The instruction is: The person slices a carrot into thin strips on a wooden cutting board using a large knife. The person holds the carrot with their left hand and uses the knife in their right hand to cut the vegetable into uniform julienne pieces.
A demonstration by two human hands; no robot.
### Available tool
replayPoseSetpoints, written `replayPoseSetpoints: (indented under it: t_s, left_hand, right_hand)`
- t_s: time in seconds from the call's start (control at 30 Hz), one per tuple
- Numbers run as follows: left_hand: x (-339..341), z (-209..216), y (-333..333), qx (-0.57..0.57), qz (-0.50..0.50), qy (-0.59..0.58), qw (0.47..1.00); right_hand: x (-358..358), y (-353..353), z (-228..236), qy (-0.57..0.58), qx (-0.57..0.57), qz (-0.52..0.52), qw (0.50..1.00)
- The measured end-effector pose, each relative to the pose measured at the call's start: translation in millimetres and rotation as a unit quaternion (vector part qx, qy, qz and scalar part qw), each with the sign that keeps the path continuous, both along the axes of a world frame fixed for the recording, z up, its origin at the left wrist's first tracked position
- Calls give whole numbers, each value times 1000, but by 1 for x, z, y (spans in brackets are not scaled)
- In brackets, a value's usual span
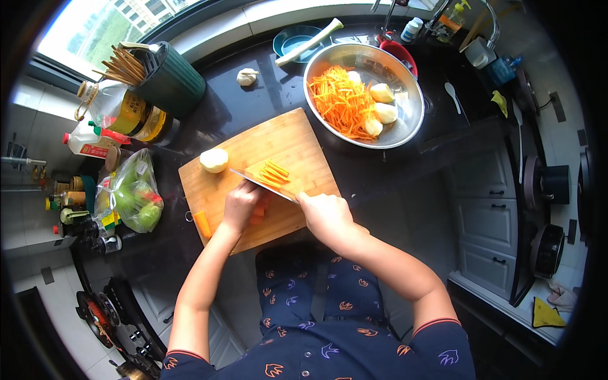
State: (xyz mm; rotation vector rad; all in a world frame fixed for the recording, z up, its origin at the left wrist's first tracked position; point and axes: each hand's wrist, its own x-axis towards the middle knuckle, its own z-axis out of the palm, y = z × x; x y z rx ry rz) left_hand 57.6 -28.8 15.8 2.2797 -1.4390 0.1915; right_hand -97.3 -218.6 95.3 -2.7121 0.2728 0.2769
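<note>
My right hand [326, 216] is closed round the handle of a kitchen knife [261, 183], its blade slanting across a wooden cutting board [297, 142]. On the near side of the blade, my left hand [240, 204] bends its fingers down over an orange carrot piece [258, 214], which they partly hide. Cut carrot strips [273, 173] lie together just beyond the blade. A peeled potato [214, 160] rests at the board's far left, and another carrot chunk [202, 224] lies near its left edge.
Behind the board to the right, a metal bowl [405, 130] holds shredded carrot and several peeled potatoes. A garlic bulb [247, 76] and a teal dish [286, 39] with a leek-like stalk sit farther back. Bottles, a chopstick holder [171, 79] and a vegetable bag [136, 193] line the left.
</note>
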Motion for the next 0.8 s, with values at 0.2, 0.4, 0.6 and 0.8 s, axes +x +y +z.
replayPoseSetpoints:
  t_s: [0.2, 0.4, 0.6, 0.8]
  left_hand:
    - [-3, 1, -3, -20, 12, -3, 1000]
    - [-5, 7, -3, -17, -2, 2, 1000]
    - [-6, 6, -4, -29, 4, -15, 999]
    - [-9, 8, -3, -26, 21, -43, 999]
  right_hand:
    - [1, -1, 0, 21, 0, -4, 1000]
    - [3, 3, 5, -3, -15, 1, 1000]
    - [4, 1, -6, 0, -8, -7, 1000]
    - [6, 2, 7, -13, -15, 3, 1000]
